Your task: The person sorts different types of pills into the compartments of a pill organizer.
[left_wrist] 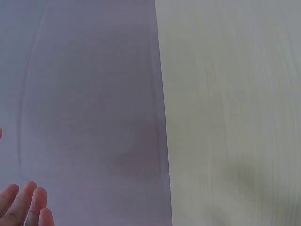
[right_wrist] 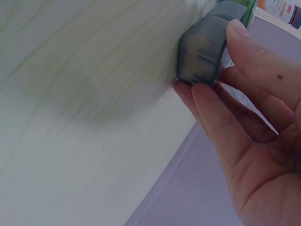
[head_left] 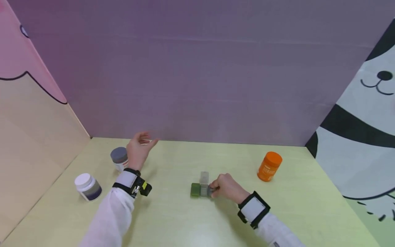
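A small pill box point(head_left: 203, 190) with green and grey compartments lies at the middle of the table. One clear lid point(head_left: 204, 177) stands out behind it, apparently flipped back. My right hand point(head_left: 228, 188) pinches the right-hand end of the box. In the right wrist view, thumb and fingers grip a dark grey translucent compartment point(right_wrist: 202, 52), with a green part point(right_wrist: 249, 14) beyond it. What the compartment holds cannot be made out. My left hand point(head_left: 140, 149) is raised near the back of the table, fingers loosely bent, holding nothing. It is nearest the grey-capped bottle point(head_left: 119, 156).
A white-capped bottle point(head_left: 87, 187) stands at the left of the table point(head_left: 166, 219). An orange bottle point(head_left: 269, 167) stands at the right. A purple-grey partition point(head_left: 197, 85) closes off the back, with printed panels on both sides.
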Demonstrator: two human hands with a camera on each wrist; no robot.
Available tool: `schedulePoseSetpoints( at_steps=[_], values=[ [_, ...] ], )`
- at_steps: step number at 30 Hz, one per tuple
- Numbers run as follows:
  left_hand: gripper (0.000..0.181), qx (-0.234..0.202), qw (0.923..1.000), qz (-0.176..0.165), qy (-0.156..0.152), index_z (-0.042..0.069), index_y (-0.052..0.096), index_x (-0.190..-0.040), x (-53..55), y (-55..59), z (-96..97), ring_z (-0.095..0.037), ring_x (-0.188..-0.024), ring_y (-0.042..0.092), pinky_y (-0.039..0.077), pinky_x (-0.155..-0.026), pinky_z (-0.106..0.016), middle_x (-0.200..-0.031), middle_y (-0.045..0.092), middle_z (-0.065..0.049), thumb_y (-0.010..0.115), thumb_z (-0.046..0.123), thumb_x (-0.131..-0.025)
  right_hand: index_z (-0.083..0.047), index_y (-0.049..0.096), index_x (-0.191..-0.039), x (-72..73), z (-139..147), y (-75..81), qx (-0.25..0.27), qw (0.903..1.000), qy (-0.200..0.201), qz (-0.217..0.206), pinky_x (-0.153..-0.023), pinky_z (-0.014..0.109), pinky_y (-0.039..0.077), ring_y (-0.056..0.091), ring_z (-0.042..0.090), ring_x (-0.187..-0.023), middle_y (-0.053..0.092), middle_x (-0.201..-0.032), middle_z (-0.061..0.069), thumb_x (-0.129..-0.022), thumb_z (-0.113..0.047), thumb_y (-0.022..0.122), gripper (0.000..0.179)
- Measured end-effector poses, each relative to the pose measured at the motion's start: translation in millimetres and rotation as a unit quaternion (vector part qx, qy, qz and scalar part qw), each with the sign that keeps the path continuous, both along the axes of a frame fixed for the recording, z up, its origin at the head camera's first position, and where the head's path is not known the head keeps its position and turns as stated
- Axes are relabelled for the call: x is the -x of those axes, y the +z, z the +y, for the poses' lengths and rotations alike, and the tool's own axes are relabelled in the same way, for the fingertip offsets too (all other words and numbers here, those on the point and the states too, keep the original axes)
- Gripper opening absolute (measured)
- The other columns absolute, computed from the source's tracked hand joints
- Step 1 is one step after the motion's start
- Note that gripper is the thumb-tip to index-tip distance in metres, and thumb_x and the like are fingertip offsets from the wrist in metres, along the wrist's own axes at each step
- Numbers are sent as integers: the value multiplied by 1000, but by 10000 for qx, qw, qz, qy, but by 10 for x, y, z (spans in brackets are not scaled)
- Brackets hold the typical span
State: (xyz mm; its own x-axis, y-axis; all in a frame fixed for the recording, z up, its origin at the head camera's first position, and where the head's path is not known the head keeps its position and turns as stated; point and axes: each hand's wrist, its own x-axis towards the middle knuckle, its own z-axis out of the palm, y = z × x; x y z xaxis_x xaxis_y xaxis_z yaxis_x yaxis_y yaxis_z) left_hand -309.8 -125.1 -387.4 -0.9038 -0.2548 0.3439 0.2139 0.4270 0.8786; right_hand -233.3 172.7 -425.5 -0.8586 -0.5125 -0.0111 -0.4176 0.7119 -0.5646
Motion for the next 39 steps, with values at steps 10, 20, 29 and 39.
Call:
schedulePoseSetpoints(
  at_steps=[10, 20, 29, 39],
  values=[
    [50, 194, 9960, 341, 802, 3, 56, -117, -7, -53, -372, -26, -93, 54, 39, -78, -29, -111, 61, -14, 74, 24, -75, 4, 70, -88, -1, 4, 19, -3, 10000, -10, 24, -66, 28, 53, 66, 27, -84, 66, -92, 20, -66, -3, 76, 24],
    [57, -183, 9931, 111, 1149, 1, 52, -121, -22, -128, -570, -27, -101, 48, 36, -84, -33, -121, 55, -15, 75, 23, -74, 4, 69, -89, -4, -2, 25, -18, 10000, 5, -34, -66, 29, 53, 66, 28, -85, 66, -93, 21, -67, -3, 76, 24],
    [73, -950, 9845, -996, 1088, 7, 37, -135, -75, -186, -660, -27, -120, 41, 35, -98, -40, -133, 44, -13, 71, 37, -76, 4, 69, -89, -5, 3, 20, -74, 10000, -19, -31, -65, 28, 52, 65, 28, -87, 66, -94, 21, -67, -4, 76, 24],
    [88, -1018, 9803, -1285, 1102, 7, 27, -138, -61, -355, -675, -32, -121, 40, 35, -99, -43, -136, 39, -17, 75, 38, -71, 4, 69, -91, 0, 12, 17, -88, 10000, 3, -18, -61, 23, 51, 65, 28, -86, 66, -95, 21, -68, -6, 76, 26]
  ],
)
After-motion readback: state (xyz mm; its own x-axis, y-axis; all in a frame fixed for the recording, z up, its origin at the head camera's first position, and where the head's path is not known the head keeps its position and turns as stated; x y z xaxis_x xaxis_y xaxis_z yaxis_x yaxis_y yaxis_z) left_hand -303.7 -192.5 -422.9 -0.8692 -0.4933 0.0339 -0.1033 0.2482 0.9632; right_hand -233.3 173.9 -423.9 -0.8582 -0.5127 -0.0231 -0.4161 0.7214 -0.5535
